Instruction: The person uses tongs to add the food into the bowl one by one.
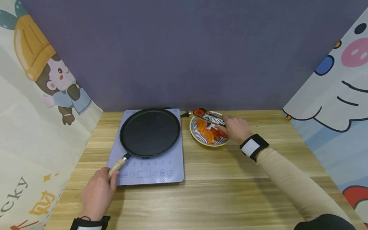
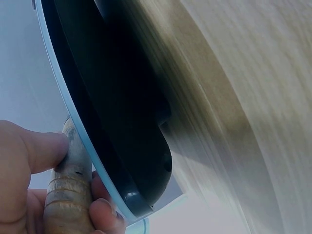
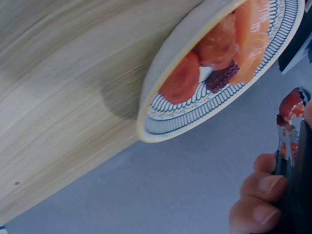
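My left hand (image 1: 97, 193) grips the wooden handle (image 1: 117, 166) of a round, flat black frying pan (image 1: 150, 132). The pan lies on a pale induction cooker (image 1: 179, 166); in the left wrist view my thumb presses along the worn handle (image 2: 68, 204). At the right, my right hand (image 1: 237, 128) holds metal tongs (image 1: 209, 120) with dark grips. Their tips pinch a glossy red-brown slice of food (image 3: 291, 105), raised over a blue-patterned plate (image 1: 193, 131). Orange slices (image 1: 207, 135), red pieces (image 3: 180, 80) and a dark purple piece (image 3: 222, 77) lie on that plate.
A wood-grain table (image 1: 212, 191) bears everything. A black plug (image 1: 186, 114) sits between cooker and plate. Behind rises a grey-purple panel (image 1: 184, 57), with cartoon-printed sheets (image 1: 51, 134) at the left and right sides.
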Demonstrator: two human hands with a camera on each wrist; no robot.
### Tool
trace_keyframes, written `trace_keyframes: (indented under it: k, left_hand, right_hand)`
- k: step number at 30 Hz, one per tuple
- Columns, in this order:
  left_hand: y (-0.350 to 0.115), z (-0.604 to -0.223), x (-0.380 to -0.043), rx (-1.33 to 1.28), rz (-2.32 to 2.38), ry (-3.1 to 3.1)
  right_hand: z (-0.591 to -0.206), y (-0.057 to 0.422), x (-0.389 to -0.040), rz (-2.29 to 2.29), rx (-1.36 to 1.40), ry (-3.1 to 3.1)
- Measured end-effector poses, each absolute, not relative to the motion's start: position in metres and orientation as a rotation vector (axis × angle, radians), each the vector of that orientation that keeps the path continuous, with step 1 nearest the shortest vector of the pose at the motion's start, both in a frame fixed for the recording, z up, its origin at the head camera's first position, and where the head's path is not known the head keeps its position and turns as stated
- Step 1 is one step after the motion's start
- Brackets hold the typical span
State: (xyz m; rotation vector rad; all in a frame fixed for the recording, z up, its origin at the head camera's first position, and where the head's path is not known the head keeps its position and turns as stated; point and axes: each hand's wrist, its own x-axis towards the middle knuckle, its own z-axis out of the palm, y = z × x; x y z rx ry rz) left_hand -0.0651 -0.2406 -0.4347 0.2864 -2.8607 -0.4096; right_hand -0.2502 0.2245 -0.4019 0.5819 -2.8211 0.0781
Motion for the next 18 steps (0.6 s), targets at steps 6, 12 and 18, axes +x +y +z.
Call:
trace_keyframes:
  k: [6, 12, 18]
  left_hand:
    - [-0.24, -0.434, -0.065, 0.298, -0.409, -2.87]
    - [-0.24, -0.434, -0.064, 0.3, -0.418, -2.875]
    - [-0.241, -0.435, -0.064, 0.305, -0.421, -2.879]
  right_hand:
    - [-0.4, 0.214, -0.251, 0.073, 0.598, -2.811]
    - [-0.4, 0.203, -0.252, 0.092, 0.627, -2.795]
    - [-0.399, 0.189, -0.251, 0.135, 0.626, -2.819]
